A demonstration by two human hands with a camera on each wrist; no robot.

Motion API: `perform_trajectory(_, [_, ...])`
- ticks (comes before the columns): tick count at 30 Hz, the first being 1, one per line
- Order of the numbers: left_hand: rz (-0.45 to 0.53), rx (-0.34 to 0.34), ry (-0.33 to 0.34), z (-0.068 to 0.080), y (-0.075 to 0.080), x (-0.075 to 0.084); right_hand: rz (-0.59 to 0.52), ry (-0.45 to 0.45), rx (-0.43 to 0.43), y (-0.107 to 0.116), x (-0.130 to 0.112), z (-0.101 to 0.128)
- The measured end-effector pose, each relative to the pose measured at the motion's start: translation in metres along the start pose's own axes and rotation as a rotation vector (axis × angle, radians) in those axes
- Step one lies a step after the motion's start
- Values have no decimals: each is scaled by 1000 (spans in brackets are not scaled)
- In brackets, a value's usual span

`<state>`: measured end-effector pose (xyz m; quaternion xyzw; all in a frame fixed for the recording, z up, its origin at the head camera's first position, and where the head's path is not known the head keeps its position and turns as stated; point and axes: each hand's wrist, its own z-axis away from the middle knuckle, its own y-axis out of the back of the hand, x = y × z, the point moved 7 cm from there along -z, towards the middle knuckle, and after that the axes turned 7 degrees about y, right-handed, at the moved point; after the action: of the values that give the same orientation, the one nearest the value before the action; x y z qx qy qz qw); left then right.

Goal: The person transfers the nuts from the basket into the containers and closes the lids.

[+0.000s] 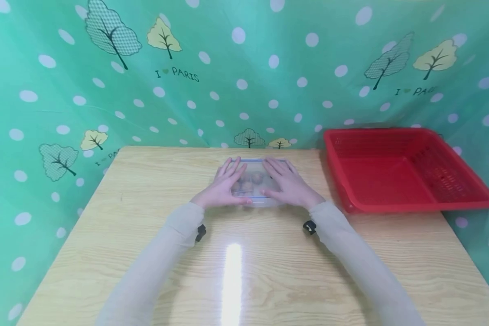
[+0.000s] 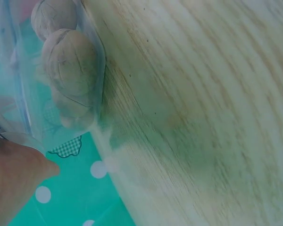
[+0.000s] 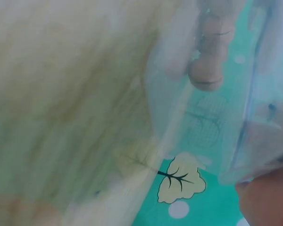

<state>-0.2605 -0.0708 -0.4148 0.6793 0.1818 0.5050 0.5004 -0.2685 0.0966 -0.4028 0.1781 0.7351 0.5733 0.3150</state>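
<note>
- Step in hand: left hand and right hand lie flat, fingers straight, pressing the clear zip bag of walnuts (clenching nothing).
- Bag location: table centre, red basket at 3 o'clock.
- Next move likely calls for even pressure along the seal.

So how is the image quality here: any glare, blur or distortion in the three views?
Head view: a bright streak of glare on the table, edges bowed by the wide lens, the hands fairly sharp. Left wrist view: walnuts in the clear bag sharp, slight green cast on the wood. Right wrist view: soft and hazy, the tabletop washed out.
</note>
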Motion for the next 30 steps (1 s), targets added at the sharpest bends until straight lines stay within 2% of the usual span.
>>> perform_trajectory(6, [-10, 4, 1, -1, -1, 1, -24, 29, 6, 0, -1, 12])
perform_trajectory(14, [-7, 3, -21, -1, 0, 1, -64, 93, 19, -2, 0, 15])
perform_trajectory(23, [14, 1, -46, -2, 2, 3, -84, 82, 34, -2, 3, 14])
perform_trajectory(30, [9, 25, -59, -3, 0, 3, -80, 91, 52, -3, 2, 15])
